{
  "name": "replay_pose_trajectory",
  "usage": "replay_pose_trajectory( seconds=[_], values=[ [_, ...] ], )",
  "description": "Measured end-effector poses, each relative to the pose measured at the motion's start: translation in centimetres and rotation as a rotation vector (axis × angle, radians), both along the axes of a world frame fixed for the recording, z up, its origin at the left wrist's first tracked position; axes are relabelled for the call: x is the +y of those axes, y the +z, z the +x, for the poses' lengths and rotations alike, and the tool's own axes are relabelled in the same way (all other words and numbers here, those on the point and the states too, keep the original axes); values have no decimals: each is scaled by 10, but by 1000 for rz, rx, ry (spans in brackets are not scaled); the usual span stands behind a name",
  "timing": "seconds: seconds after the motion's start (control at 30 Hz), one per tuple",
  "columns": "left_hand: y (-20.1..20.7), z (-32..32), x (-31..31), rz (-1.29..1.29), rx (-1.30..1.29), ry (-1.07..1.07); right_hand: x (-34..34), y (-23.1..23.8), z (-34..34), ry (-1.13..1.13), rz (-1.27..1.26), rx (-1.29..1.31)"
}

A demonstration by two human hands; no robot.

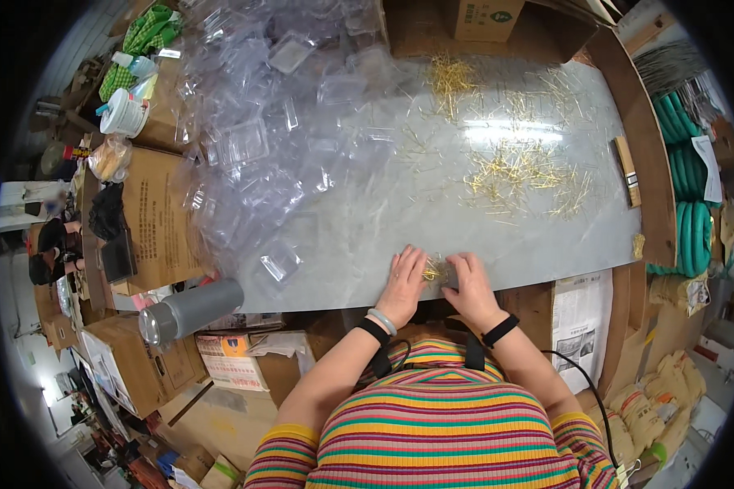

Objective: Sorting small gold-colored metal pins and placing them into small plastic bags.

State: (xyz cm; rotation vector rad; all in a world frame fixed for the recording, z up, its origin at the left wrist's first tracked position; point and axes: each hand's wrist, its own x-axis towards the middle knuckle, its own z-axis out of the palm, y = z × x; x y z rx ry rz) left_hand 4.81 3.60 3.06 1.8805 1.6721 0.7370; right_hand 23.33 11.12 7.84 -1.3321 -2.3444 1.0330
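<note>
At the near edge of the grey table [334, 244], my two hands face each other around a small clear plastic box [443, 275] with thin gold-coloured wire pins [431, 272] in it. My left hand [404, 287] lies along its left side, fingers pressed together and thumb by the pins. Curled fingers of my right hand [470, 287] close on the opposite side. The hands partly hide the box. Farther back lies a loose scatter of gold pins [514, 175], with a denser bunch [450, 75] beyond it.
A big heap of clear plastic boxes [261, 138] covers the table's left part. A grey bottle [192, 310] lies on its side at the near left corner. Cardboard walls [640, 122] border the right side, where a small wooden block [627, 171] rests. Green coils [691, 236] hang beyond.
</note>
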Motion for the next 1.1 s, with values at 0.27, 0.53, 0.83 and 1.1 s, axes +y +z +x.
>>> replay_pose_trajectory(
  seconds=[0.27, 0.53, 0.83, 1.1],
  values=[
    [29, -52, 13, 9, 196, -138, 16, -5, -14, 322, 298, -3],
    [19, -23, 7, -161, 20, 91, 3, -28, -15, 227, 314, 47],
    [39, -31, 1, -57, 202, 16, -23, -30, -1, -52, 226, 109],
    [-13, -26, 8, 40, 210, -197, -20, -41, -30, 126, 117, 292]
  ],
)
